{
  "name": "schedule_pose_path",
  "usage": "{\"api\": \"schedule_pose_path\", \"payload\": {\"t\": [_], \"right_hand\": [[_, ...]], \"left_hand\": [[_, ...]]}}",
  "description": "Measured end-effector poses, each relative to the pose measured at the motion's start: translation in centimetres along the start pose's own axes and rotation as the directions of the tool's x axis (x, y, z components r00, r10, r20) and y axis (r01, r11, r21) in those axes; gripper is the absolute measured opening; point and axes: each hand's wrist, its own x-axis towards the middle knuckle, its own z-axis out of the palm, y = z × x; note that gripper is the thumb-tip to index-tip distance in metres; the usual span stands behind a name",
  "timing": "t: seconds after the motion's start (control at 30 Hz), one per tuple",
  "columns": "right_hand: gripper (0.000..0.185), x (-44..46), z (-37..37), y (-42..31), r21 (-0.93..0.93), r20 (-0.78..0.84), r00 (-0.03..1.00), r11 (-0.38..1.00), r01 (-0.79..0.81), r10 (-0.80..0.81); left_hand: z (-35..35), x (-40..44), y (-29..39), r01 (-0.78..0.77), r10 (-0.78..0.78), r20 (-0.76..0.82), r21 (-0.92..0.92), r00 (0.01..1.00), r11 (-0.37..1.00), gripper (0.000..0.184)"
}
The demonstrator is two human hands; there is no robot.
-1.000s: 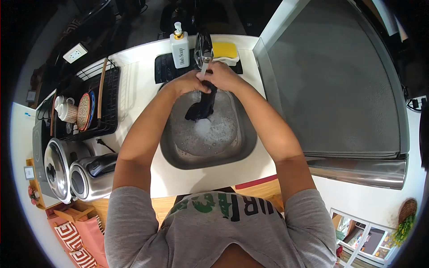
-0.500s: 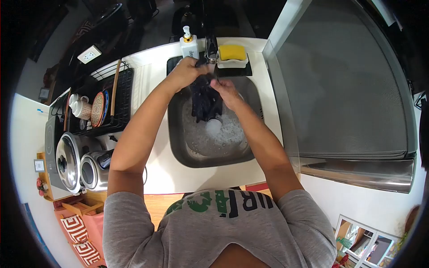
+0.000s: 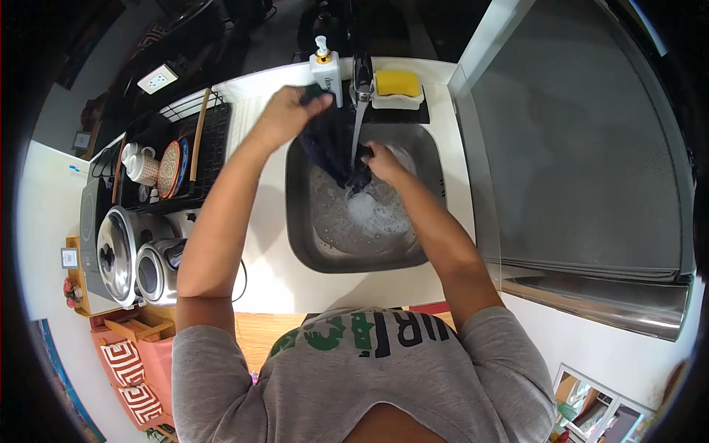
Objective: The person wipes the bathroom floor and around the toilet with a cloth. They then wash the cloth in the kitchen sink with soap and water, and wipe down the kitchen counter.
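Observation:
A dark, wet cloth (image 3: 325, 148) hangs over the sink (image 3: 295, 247), its lower end near the foamy water. My left hand (image 3: 286, 117) grips its upper end, beside the soap bottle and above the sink's left rim. Lower down on the right, my right hand (image 3: 382, 162) is closed on another part of the cloth. Between my hands, water runs from the faucet (image 3: 362, 85) past the cloth into the suds (image 3: 369, 214). Whether the cloth is a garment or a rag I cannot tell.
Behind the sink stand a white pump bottle (image 3: 326, 74) and a yellow sponge (image 3: 397, 82) on a white holder (image 3: 399, 102). A black dish rack (image 3: 210, 148) holds plates and cups at left, with a lidded pot (image 3: 114, 255) nearer me. A grey appliance (image 3: 576, 148) borders the right side.
My left hand has moved left and up with the cloth's upper end. My right hand has moved a little lower, away from my left. The water stream now shows between them.

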Motion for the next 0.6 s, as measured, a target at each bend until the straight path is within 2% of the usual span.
{"api": "schedule_pose_path", "payload": {"t": [0.03, 0.07, 0.1, 0.13, 0.2, 0.23, 0.27, 0.3, 0.33, 0.37, 0.4, 0.47, 0.53, 0.57, 0.6], "right_hand": [[0.031, 0.1, -0.9, -2.5, -0.231, 0.045, 0.994, 0.967, 0.106, -0.098], [0.031, 0.2, -1.7, -4.3, -0.234, 0.042, 0.995, 0.967, 0.103, -0.096], [0.029, 0.3, -2.4, -6.0, -0.246, 0.122, 0.982, 0.954, 0.173, -0.146], [0.027, 0.5, -2.7, -6.7, -0.252, 0.203, 0.96, 0.937, 0.24, -0.192], [0.029, 1.2, -3.0, -7.4, -0.23, 0.18, 0.964, 0.945, 0.232, -0.193], [0.033, 1.3, -3.7, -8.8, -0.28, 0.214, 0.96, 0.93, 0.24, -0.183], [0.036, 1.1, -4.2, -10.1, -0.328, 0.247, 0.954, 0.912, 0.246, -0.168], [0.034, 1.2, -4.3, -10.7, -0.25, 0.231, 0.958, 0.942, 0.225, -0.168], [0.034, 1.5, -4.3, -10.8, -0.25, 0.229, 0.96, 0.943, 0.221, -0.165], [0.029, 2.0, -4.2, -10.9, -0.174, 0.235, 0.945, 0.947, 0.27, -0.226], [0.025, 1.8, -4.4, -11.6, -0.098, 0.236, 0.928, 0.943, 0.319, -0.289], [0.026, 1.2, -5.2, -12.8, -0.095, 0.23, 0.929, 0.943, 0.32, -0.292], [0.034, 0.4, -5.5, -13.2, 0.181, 0.12, 0.964, 0.96, 0.214, -0.238], [0.038, 0.1, -5.5, -13.4, 0.316, 0.156, 0.965, 0.936, 0.151, -0.209], [0.038, -0.1, -5.2, -13.1, 0.317, 0.156, 0.965, 0.936, 0.151, -0.209]], "left_hand": [[1.4, 0.3, -2.2, 0.136, -0.142, 0.029, 0.149, 0.989, 0.98, 0.035], [2.6, 0.1, -4.2, -0.093, 0.081, 0.148, 0.077, 0.986, 0.993, 0.037], [4.0, -0.3, -5.7, 0.019, -0.044, 0.201, 0.125, 0.979, 0.992, 0.045], [5.7, -0.5, -8.1, -0.03, -0.022, 0.217, 0.233, 0.976, 0.972, 0.049], [7.7, -0.7, -9.1, 0.072, -0.227, 0.328, 0.423, 0.917, 0.903, 0.056], [7.8, -0.7, -7.7, 0.069, -0.224, 0.332, 0.421, 0.916, 0.904, 0.056], [7.9, -0.7, -6.3, 0.119, -0.218, 0.368, 0.273, 0.904, 0.955, 0.06], [7.9, -0.8, -5.3, 0.174, -0.208, 0.402, 0.12, 0.892, 0.977, 0.066], [8.7, -0.3, -6.3, 0.173, -0.207, 0.406, 0.119, 0.89, 0.978, 0.066], [9.8, 0.6, -7.5, 0.104, -0.049, 0.373, -0.128, 0.926, 0.986, 0.069], [10.1, 1.0, -7.2, 0.02, 0.097, 0.301, -0.365, 0.949, 0.931, 0.073], [9.9, 1.6, -6.9, -0.019, 0.129, 0.277, -0.366, 0.952, 0.93, 0.071], [9.4, 1.6, -5.8, -0.126, 0.151, 0.078, -0.258, 0.985, 0.958, 0.086], [9.2, 1.6, -5.4, -0.127, 0.152, 0.077, -0.257, 0.985, 0.958, 0.086], [8.9, 1.4, -4.8, -0.129, 0.145, 0.041, -0.26, 0.989, 0.957, 0.086]]}}
